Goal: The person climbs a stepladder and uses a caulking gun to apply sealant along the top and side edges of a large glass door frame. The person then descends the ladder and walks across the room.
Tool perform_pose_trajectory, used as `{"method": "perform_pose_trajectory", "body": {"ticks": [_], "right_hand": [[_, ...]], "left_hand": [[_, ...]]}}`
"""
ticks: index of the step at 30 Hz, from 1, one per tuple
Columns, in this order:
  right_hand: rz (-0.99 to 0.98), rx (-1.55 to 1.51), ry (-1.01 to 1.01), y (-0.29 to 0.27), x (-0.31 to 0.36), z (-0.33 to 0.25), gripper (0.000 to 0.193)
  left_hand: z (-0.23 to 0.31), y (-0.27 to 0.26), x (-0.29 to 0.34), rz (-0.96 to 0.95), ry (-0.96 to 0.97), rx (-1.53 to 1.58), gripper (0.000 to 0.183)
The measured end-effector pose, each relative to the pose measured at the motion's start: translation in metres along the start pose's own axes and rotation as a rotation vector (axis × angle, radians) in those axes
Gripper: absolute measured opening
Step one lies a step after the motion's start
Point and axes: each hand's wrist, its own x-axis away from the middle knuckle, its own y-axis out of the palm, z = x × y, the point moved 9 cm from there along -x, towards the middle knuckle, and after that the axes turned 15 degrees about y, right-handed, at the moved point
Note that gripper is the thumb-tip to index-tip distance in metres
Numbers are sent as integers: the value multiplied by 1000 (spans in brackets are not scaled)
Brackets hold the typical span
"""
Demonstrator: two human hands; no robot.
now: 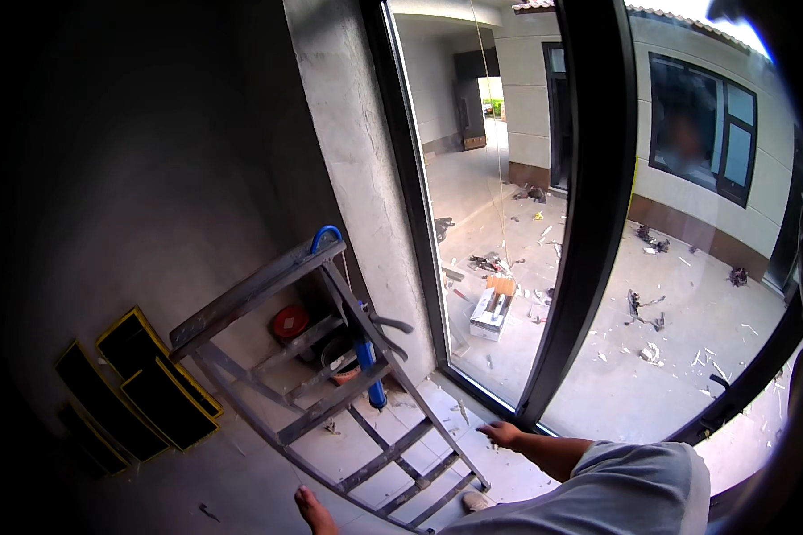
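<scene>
Low in the head view, my left hand (pixel 312 510) is raised beside the foot of a grey metal stepladder (pixel 335 415), apart from it. My right hand (pixel 501 434) reaches leftward near the lower edge of the dark-framed glass door, its fingers stretched out. I see nothing held in either hand. On the ladder hangs a blue tube-shaped tool (pixel 371 374) that looks like a caulking gun. A blue loop (pixel 326 234) sits at the ladder's top.
Black panels with yellow edges (pixel 169 401) lean against the left wall. Behind the ladder stand a red round container (pixel 290 323) and a bucket (pixel 342 367). Beyond the glass lie an open carton (pixel 492 314) and scattered debris (pixel 649 354). A shoe (pixel 475 501) shows beside the ladder's foot.
</scene>
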Motion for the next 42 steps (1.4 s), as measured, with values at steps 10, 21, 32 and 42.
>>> {"method": "perform_pose_trajectory", "body": {"ticks": [10, 21, 32, 42], "right_hand": [[-565, -288, -698, 104, 26, -231, 54], [-318, -189, -671, 92, 58, -194, 58], [-263, -367, -662, 43, 87, -75, 63], [-327, -449, -646, -6, 191, 10, 65]], "left_hand": [[6, 4, -23, 108, -191, -78, 85], [17, 7, 7, -155, -174, 160, 77], [-13, -18, 97, -138, -24, 232, 69], [81, -25, 244, -242, -71, 158, 66]]}}
